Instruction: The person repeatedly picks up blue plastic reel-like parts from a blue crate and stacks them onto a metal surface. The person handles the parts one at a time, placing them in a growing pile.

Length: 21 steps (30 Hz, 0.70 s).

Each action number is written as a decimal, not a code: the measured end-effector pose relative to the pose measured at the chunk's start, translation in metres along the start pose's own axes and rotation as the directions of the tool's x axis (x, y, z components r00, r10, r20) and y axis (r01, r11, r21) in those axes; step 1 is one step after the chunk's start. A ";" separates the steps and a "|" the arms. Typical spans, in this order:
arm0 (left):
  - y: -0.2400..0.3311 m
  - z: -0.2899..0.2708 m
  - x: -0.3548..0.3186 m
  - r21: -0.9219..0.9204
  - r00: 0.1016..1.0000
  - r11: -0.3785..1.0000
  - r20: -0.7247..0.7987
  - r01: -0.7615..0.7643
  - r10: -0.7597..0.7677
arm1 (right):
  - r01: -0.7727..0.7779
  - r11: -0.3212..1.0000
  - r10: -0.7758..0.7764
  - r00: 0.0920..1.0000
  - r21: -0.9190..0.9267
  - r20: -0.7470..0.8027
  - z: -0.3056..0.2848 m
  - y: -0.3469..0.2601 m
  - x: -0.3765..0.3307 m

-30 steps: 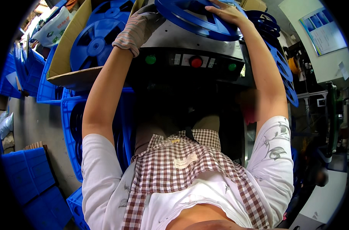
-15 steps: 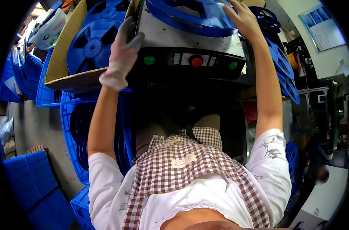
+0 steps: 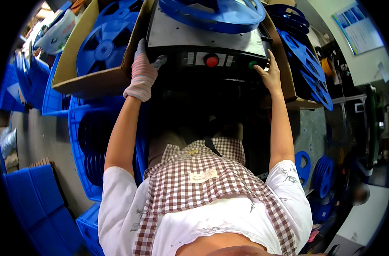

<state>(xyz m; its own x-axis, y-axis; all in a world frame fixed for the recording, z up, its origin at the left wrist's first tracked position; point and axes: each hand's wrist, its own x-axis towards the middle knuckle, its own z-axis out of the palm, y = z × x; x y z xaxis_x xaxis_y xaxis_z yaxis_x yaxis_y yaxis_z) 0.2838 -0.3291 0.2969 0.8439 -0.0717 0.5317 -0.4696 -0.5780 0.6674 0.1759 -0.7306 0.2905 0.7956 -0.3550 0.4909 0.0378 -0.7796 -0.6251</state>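
A blue plastic reel [image 3: 228, 26] lies on the pale metal top of a machine [image 3: 162, 32] in front of me. My left hand [image 3: 143, 72], in a striped knit glove with grey fingertips, rests at the left end of the dark front panel [image 3: 177, 58]. Its thumb covers the spot of the left green button; its fingers are extended. At the panel's right end my bare right hand [image 3: 270, 76] has its thumb on a green button [image 3: 252, 65], other fingers stretched upward along the machine's edge. A red button [image 3: 211, 61] sits between the hands. Neither hand holds anything.
A cardboard box [image 3: 85, 87] with blue reels [image 3: 104, 50] stands at left. Another cardboard box [image 3: 284, 55] and stacked blue reels [image 3: 305, 64] are at right. Blue crates [image 3: 75, 141] stand below left, one with dark discs [image 3: 92, 141]. More reels [image 3: 323, 177] stand lower right.
My right hand has come off the reel and down to the right green button. My left hand has shifted down and right, its thumb now over the left green button.
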 end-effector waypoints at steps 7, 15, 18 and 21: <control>0.002 -0.029 -0.095 0.032 0.971 0.978 -0.118 -0.205 0.208 | 0.110 0.994 -0.110 0.975 -0.009 -0.191 0.004 -0.024 -0.023; -0.080 -0.060 -0.262 0.168 0.971 0.961 0.063 0.218 -0.231 | 0.470 0.882 -0.470 0.882 0.035 0.006 0.001 -0.107 0.046; -0.108 -0.076 -0.299 0.234 0.901 0.876 0.003 0.422 -0.434 | 0.619 0.737 -0.618 0.780 -0.272 0.101 0.021 -0.140 0.068; -0.123 -0.089 -0.328 0.459 0.774 0.683 -0.015 0.568 -0.633 | 0.723 0.581 -0.694 0.680 -0.373 0.238 0.039 -0.145 0.101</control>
<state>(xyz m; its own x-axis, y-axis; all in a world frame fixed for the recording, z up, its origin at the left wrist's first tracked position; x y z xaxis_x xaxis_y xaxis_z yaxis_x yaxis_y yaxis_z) 0.0421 -0.1624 0.0871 0.9465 0.3228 -0.0028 0.2774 -0.8090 0.5182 0.2739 -0.6335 0.4067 0.6583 0.4221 0.6233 0.3723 -0.9022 0.2178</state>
